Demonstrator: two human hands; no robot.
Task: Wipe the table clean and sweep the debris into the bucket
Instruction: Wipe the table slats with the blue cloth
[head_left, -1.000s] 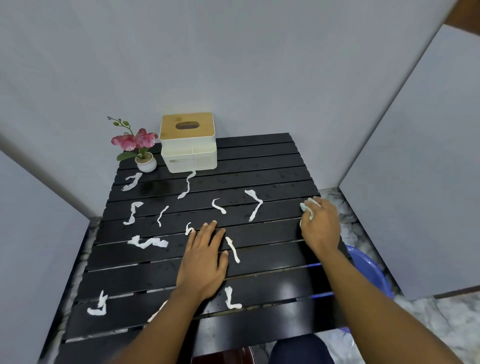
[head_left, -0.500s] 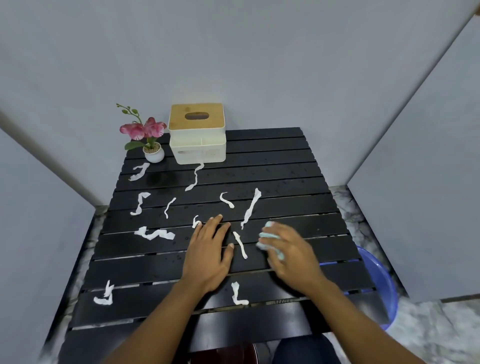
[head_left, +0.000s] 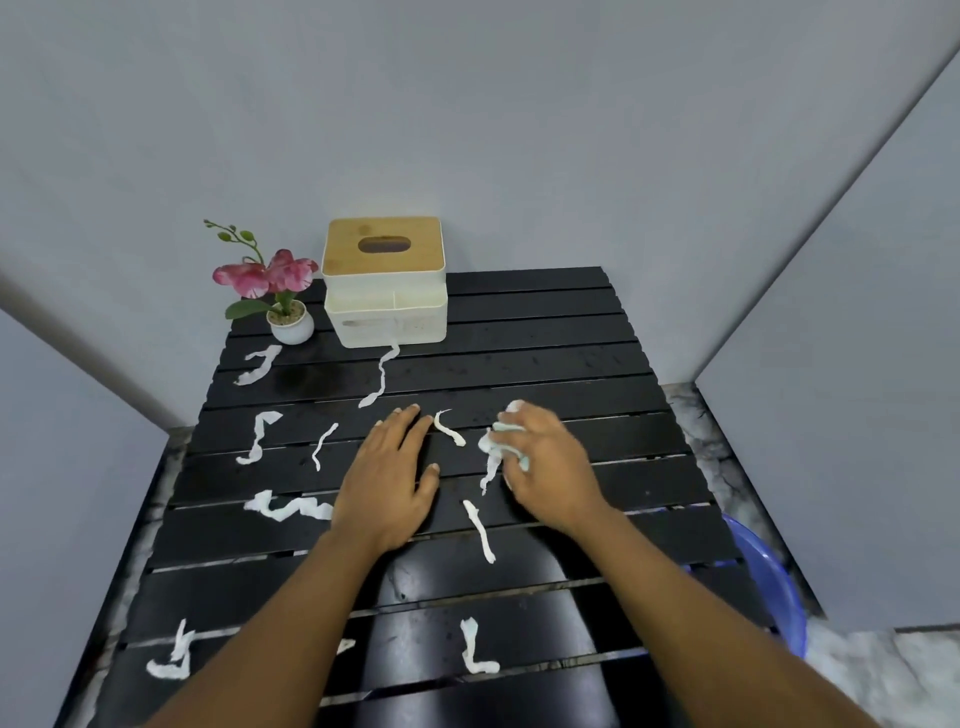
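Note:
A black slatted table (head_left: 545, 358) carries several twisted white paper scraps, such as one (head_left: 480, 530) near its middle and one (head_left: 475, 654) near the front. My left hand (head_left: 387, 483) lies flat on the slats, fingers apart, holding nothing. Just right of it, my right hand (head_left: 545, 462) is closed on a crumpled pale blue-white cloth (head_left: 498, 441) that presses against a scrap. A blue bucket (head_left: 774, 587) stands on the floor under the table's right front corner, mostly hidden.
A white tissue box with a wooden lid (head_left: 384, 283) and a small potted pink flower (head_left: 285, 296) stand at the back left. Grey walls close in behind and on both sides. Marble floor (head_left: 883, 670) shows at the right.
My right hand with the cloth has swept from the table's right edge leftward to the middle, pushing a scrap. The left hand stays flat. The view has moved closer.

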